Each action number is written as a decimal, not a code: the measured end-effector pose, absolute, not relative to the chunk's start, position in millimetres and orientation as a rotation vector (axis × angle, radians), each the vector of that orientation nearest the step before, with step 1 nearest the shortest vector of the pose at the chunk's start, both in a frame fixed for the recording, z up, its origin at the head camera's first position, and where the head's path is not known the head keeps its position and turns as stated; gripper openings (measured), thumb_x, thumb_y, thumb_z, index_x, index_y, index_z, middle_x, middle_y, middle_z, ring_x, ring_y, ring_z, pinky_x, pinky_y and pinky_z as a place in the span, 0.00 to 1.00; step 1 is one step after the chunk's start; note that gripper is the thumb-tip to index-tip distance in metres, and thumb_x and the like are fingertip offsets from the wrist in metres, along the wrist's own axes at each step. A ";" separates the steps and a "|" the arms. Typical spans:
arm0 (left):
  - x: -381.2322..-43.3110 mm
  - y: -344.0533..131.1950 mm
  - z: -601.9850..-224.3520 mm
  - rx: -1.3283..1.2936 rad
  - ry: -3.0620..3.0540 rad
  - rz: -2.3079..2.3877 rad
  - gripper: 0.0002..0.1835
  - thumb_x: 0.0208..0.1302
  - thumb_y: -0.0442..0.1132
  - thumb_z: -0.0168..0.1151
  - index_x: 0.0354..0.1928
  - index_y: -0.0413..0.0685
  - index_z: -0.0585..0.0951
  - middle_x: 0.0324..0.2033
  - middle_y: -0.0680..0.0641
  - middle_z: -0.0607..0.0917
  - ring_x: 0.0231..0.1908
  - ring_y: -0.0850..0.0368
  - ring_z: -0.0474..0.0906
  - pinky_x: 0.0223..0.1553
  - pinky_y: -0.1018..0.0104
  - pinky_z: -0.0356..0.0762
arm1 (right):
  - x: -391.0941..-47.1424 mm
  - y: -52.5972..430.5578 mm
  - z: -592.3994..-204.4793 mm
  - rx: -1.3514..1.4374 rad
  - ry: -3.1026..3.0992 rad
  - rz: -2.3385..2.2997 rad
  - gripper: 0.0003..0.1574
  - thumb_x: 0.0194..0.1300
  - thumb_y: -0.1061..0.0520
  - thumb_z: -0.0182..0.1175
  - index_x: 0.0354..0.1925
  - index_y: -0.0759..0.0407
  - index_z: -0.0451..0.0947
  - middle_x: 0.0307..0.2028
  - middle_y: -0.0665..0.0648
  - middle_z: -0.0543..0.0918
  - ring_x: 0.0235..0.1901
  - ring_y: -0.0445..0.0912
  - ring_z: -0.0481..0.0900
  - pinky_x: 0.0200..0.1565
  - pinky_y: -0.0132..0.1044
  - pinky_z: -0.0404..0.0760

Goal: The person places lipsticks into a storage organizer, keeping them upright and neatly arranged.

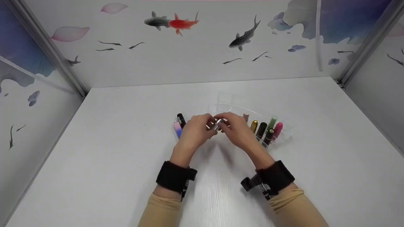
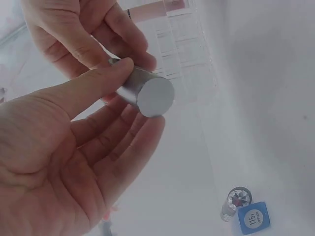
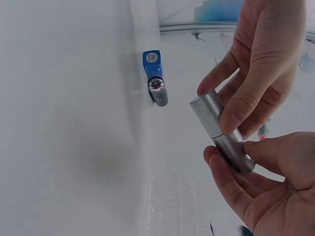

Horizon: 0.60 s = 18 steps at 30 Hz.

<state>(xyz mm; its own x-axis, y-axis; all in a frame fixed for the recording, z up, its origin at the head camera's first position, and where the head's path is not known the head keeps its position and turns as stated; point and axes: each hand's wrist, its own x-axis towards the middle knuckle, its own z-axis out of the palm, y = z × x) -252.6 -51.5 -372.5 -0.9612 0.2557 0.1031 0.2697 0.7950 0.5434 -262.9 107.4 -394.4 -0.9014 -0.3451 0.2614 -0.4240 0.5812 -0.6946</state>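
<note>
Both hands meet over the table around a silver lipstick tube (image 1: 217, 124). My left hand (image 1: 196, 130) pinches one end of the tube between thumb and fingers; its flat round end (image 2: 156, 97) faces the left wrist view. On the other end are the thumb and fingers of my right hand (image 1: 236, 128). In the right wrist view a thin seam rings the middle of the silver tube (image 3: 212, 117), and its two halves are in line. Beside the left hand lie a black tube (image 1: 181, 119) and a pink-and-blue lipstick (image 1: 177, 128), whose blue end (image 3: 152, 58) carries a round label.
A clear plastic organizer (image 1: 224, 103) with small compartments stands behind and right of the hands. Several lipsticks stand in it, among them a gold one (image 1: 254, 126), a green one (image 1: 272, 121) and a pink one (image 1: 278, 128). Printed panels (image 1: 202, 63) enclose the table's back and sides.
</note>
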 end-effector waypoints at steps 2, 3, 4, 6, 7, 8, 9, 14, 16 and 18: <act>-253.7 -49.3 -372.8 -0.463 -2.900 -0.921 0.15 0.56 0.40 0.67 0.46 0.46 0.80 0.39 0.49 0.86 0.38 0.58 0.83 0.39 0.65 0.81 | -263.6 111.3 -390.6 0.631 -2.670 1.243 0.17 0.67 0.62 0.54 0.53 0.59 0.76 0.50 0.60 0.81 0.38 0.50 0.85 0.39 0.40 0.84; -254.1 -48.3 -372.8 -0.480 -2.872 -0.931 0.16 0.57 0.40 0.67 0.47 0.47 0.79 0.40 0.50 0.86 0.39 0.58 0.83 0.40 0.65 0.81 | -263.8 113.2 -388.4 0.616 -2.652 1.249 0.17 0.67 0.62 0.54 0.53 0.58 0.76 0.50 0.59 0.81 0.39 0.50 0.85 0.40 0.40 0.84; -254.6 -47.1 -373.1 -0.498 -2.846 -0.944 0.16 0.58 0.40 0.66 0.48 0.48 0.79 0.41 0.50 0.86 0.40 0.59 0.83 0.41 0.65 0.81 | -264.0 115.2 -386.2 0.607 -2.632 1.253 0.17 0.66 0.61 0.55 0.53 0.58 0.76 0.50 0.59 0.81 0.40 0.49 0.84 0.41 0.41 0.84; -255.2 -45.1 -373.3 -0.541 -2.792 -0.963 0.16 0.59 0.40 0.65 0.50 0.49 0.78 0.42 0.50 0.85 0.41 0.58 0.83 0.43 0.65 0.81 | -264.0 119.1 -381.8 0.577 -2.598 1.262 0.17 0.66 0.60 0.56 0.53 0.57 0.76 0.49 0.57 0.81 0.42 0.49 0.83 0.44 0.42 0.83; -255.4 -44.0 -373.3 -0.566 -2.767 -0.975 0.16 0.60 0.39 0.64 0.51 0.49 0.77 0.43 0.50 0.85 0.42 0.58 0.83 0.44 0.65 0.81 | -264.0 121.0 -379.8 0.564 -2.579 1.267 0.17 0.65 0.60 0.57 0.53 0.57 0.76 0.49 0.57 0.82 0.43 0.49 0.83 0.45 0.42 0.83; -255.5 -42.8 -373.2 -0.590 -2.745 -0.988 0.17 0.61 0.39 0.63 0.51 0.49 0.76 0.44 0.49 0.85 0.43 0.58 0.83 0.45 0.65 0.81 | -263.9 122.8 -378.0 0.551 -2.560 1.270 0.17 0.65 0.59 0.58 0.53 0.56 0.77 0.48 0.57 0.82 0.43 0.48 0.82 0.46 0.42 0.83; -255.5 -41.7 -373.2 -0.611 -2.727 -1.002 0.17 0.61 0.39 0.62 0.52 0.49 0.75 0.45 0.49 0.84 0.44 0.57 0.82 0.47 0.65 0.81 | -263.8 124.7 -376.5 0.538 -2.542 1.269 0.17 0.64 0.59 0.59 0.52 0.56 0.77 0.48 0.56 0.82 0.43 0.48 0.82 0.46 0.43 0.83; -254.8 -36.3 -374.6 -0.655 -2.693 -1.016 0.19 0.62 0.37 0.61 0.56 0.51 0.72 0.50 0.50 0.83 0.51 0.56 0.80 0.52 0.64 0.79 | -264.1 130.6 -372.5 0.484 -2.453 1.227 0.17 0.61 0.61 0.62 0.50 0.57 0.78 0.45 0.56 0.84 0.41 0.48 0.82 0.45 0.43 0.83; -254.5 -34.3 -375.8 -0.667 -2.690 -1.001 0.21 0.62 0.37 0.61 0.58 0.52 0.71 0.51 0.50 0.82 0.52 0.56 0.80 0.51 0.65 0.79 | -264.7 131.5 -372.3 0.472 -2.416 1.192 0.17 0.60 0.62 0.62 0.50 0.57 0.79 0.45 0.57 0.83 0.41 0.49 0.82 0.45 0.43 0.83; -254.5 -32.1 -377.1 -0.693 -2.684 -0.996 0.24 0.62 0.36 0.61 0.60 0.51 0.70 0.53 0.49 0.81 0.53 0.56 0.79 0.49 0.66 0.80 | -265.4 132.1 -372.7 0.462 -2.389 1.149 0.17 0.60 0.64 0.62 0.49 0.58 0.80 0.45 0.58 0.81 0.40 0.49 0.82 0.45 0.43 0.84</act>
